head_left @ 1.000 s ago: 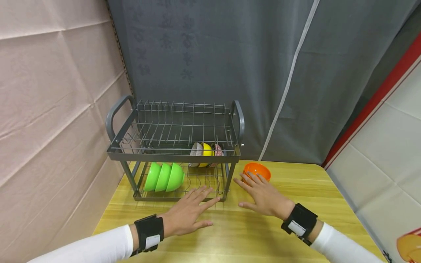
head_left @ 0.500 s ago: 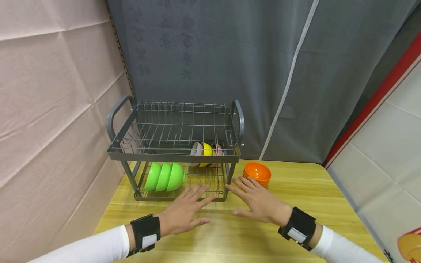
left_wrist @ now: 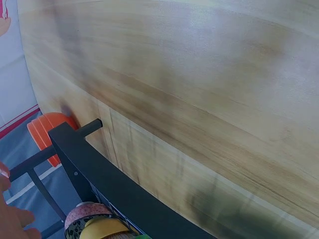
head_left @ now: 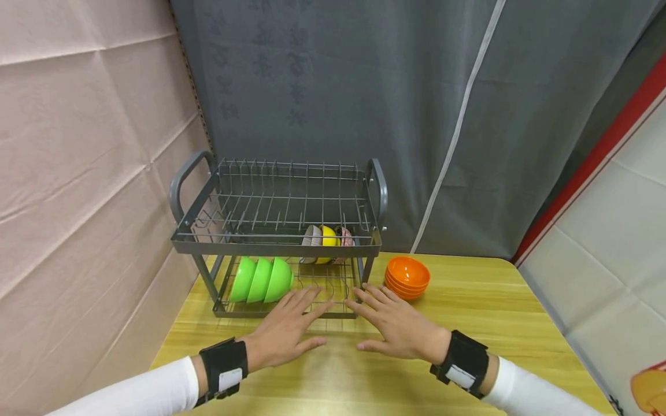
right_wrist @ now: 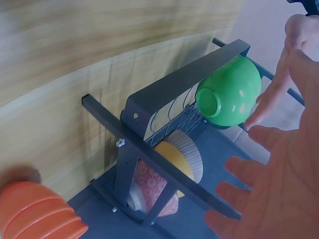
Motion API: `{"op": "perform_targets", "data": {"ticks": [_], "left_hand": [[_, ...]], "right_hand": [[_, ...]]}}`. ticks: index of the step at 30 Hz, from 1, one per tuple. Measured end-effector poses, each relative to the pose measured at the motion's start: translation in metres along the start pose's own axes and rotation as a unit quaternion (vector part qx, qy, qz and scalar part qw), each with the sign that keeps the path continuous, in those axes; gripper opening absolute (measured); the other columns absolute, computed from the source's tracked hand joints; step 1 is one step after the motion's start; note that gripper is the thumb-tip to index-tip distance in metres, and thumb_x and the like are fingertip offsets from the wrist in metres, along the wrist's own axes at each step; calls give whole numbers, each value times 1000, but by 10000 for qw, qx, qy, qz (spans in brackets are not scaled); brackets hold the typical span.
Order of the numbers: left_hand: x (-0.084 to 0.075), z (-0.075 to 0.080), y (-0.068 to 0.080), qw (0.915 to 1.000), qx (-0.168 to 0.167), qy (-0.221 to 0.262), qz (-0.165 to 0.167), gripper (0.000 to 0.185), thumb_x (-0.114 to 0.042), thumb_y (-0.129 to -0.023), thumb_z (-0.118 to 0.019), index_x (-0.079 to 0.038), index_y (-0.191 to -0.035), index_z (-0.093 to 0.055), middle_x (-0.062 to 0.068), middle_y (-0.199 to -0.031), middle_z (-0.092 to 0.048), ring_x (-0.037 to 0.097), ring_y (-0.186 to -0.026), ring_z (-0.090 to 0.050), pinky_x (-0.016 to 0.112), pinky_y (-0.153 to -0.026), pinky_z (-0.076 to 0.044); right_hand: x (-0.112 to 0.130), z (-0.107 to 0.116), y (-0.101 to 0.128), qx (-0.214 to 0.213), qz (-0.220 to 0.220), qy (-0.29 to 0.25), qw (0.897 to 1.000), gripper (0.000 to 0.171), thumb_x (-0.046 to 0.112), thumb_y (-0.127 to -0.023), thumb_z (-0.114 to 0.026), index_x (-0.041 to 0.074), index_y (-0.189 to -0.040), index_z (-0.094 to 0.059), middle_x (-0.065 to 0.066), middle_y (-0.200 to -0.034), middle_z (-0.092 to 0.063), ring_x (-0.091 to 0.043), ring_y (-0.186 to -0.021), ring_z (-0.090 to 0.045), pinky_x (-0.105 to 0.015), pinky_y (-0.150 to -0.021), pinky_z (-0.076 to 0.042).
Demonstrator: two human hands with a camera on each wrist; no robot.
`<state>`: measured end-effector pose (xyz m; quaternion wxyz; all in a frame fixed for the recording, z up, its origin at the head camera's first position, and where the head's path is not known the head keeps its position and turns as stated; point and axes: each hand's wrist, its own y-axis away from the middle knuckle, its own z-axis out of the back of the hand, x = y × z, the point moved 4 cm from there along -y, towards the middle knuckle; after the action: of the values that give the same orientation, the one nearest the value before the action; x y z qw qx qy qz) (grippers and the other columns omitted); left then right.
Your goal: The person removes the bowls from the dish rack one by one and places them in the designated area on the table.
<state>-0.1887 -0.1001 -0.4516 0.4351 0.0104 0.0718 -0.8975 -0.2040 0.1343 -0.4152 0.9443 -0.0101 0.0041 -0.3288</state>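
Behind the table: grey curtain (head_left: 333, 86), crossed by one slanting pale strip (head_left: 460, 121); creased pink cloth (head_left: 93, 144) along the left side, white panel (head_left: 598, 248) with a red border (head_left: 583, 159) on the right.
Table: yellow wood-grain top (head_left: 468, 323), far right corner rounded.
Dish rack: one grey rack (head_left: 276, 249), two tiers, upright on the table's far left part; two curved handles (head_left: 378, 193) at its ends. Wire slots on the upper tier; crockery on the lower.
Arms: two, in white sleeves (head_left: 140, 393), each with a black wristband (head_left: 468, 352).
Left hand: palm down before the rack's lower front rail, fingers straight and spread; the left hand (head_left: 283, 329) grips nothing.
Right hand: likewise extended and spread, near the rack's right front corner; the right hand (head_left: 398, 326) has hold of nothing. Contact with the rail cannot be confirmed for either.
Green bowls: three green bowls (head_left: 261, 281), on edge, nested in a row, lower tier, left half.
Orange bowls: one upright nested stack of orange bowls (head_left: 407, 277) on the table, just right of the rack; exact count uncertain.
Small crockery: at least three pieces, tipped sideways, lower tier, right half: ribbed pale piece (right_wrist: 192, 154), yellow piece (right_wrist: 174, 158), pink patterned piece (right_wrist: 147, 180).
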Motion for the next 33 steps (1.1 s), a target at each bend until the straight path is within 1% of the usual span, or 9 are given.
{"op": "perform_targets", "data": {"ticks": [2,7,10,15,16,22,25,29,33], "left_hand": [[2,0,1,10000,-74,52,37,75,-69,-101,-31,-28,-163,-22,14,-170,-19,37,-156,-24,56,-127,-22],[7,4,4,9995,-248,147,161,74,-65,-101,-39,-25,-162,-26,17,-169,-19,39,-155,-23,58,-125,-26],[10,8,4,9988,-351,215,274,74,-62,-100,-45,-23,-161,-29,18,-169,-18,39,-155,-23,58,-125,-27],[17,14,2,9966,-536,407,469,74,-62,-100,-47,-22,-161,-31,20,-169,-18,40,-155,-24,58,-124,-28],[18,15,2,9960,-552,450,531,75,-62,-100,-47,-23,-161,-29,19,-169,-17,40,-155,-24,58,-124,-27],[29,21,3,9895,-836,700,947,76,-57,-100,-52,-23,-162,-26,20,-170,-15,42,-155,-23,62,-123,-26],[35,22,6,9850,-934,805,1204,76,-54,-100,-55,-20,-162,-27,21,-170,-13,44,-154,-22,63,-123,-26],[42,19,9,9797,-950,924,1502,76,-52,-101,-54,-16,-162,-27,22,-170,-8,45,-155,-18,64,-123,-24],[47,15,12,9769,-973,986,1629,76,-51,-101,-55,-13,-161,-28,26,-169,-9,45,-155,-17,65,-122,-25]], "right_hand": [[2,-1,-3,3,23,-27,10000,84,76,-95,-35,25,-161,-29,-10,-168,-28,-36,-154,-29,-57,-124,-29],[5,-4,-10,21,100,-104,9999,84,76,-96,-35,23,-161,-30,-12,-167,-29,-39,-154,-29,-60,-121,-33],[8,-5,-15,53,125,-22,9999,84,76,-96,-34,24,-161,-30,-11,-168,-28,-38,-154,-28,-59,-121,-33],[14,-6,-22,134,188,27,9997,84,77,-95,-32,25,-161,-28,-10,-169,-25,-37,-155,-26,-56,-124,-30],[15,-6,-23,152,205,29,9997,84,77,-95,-31,25,-161,-28,-10,-169,-24,-36,-155,-25,-55,-125,-28],[21,-6,-28,72,348,171,9992,83,76,-96,-32,25,-161,-28,-10,-168,-24,-37,-155,-26,-53,-125,-28],[22,-7,-30,45,377,136,9992,82,75,-97,-33,25,-161,-29,-11,-168,-27,-38,-154,-28,-53,-125,-29],[21,-9,-32,82,362,65,9993,81,74,-97,-34,25,-161,-29,-12,-168,-27,-39,-153,-29,-54,-125,-29],[20,-12,-34,134,332,75,9993,81,74,-97,-33,25,-161,-28,-11,-168,-26,-39,-154,-27,-54,-125,-28]]}}
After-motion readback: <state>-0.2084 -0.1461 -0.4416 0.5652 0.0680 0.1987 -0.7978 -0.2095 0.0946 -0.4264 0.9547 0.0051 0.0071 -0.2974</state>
